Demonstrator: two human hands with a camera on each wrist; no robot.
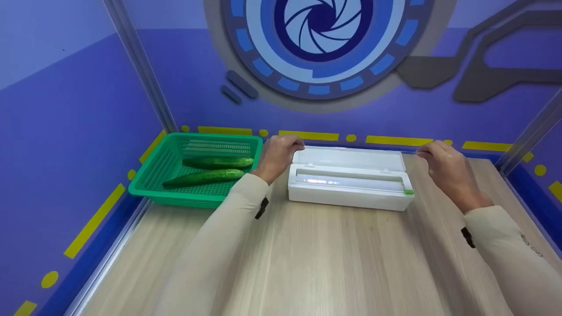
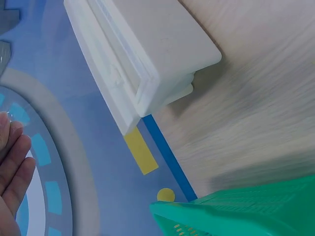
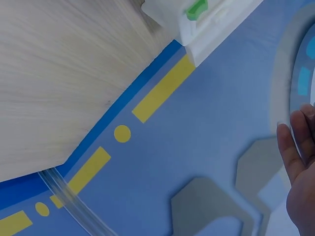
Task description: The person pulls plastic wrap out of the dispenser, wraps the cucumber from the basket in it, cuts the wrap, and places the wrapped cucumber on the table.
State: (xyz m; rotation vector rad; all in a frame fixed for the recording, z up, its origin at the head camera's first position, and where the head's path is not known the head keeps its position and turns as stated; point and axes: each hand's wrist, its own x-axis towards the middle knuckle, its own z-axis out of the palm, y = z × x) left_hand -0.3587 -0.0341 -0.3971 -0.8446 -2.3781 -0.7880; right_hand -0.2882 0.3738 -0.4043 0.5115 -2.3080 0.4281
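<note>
A white cling film dispenser box [image 1: 349,195] sits on the table with its lid [image 1: 351,159] raised toward the back wall. A shiny roll of film [image 1: 333,181] lies in its slot. At the box's left end, my left hand [image 1: 279,156] is raised with thumb and fingertips together. In the left wrist view, a clear glint of cling film [image 2: 11,117] shows at those fingertips. Past the box's right end, my right hand [image 1: 448,169] is raised in a matching pinch. The film between the hands is too clear to trace.
A green plastic basket [image 1: 197,199] stands left of the box, holding two cucumbers [image 1: 204,177]. The wood-grain table [image 1: 333,259] ends at a patterned blue-purple back wall [image 1: 193,87]. A metal post [image 1: 140,61] rises at the left corner, with side walls at both sides.
</note>
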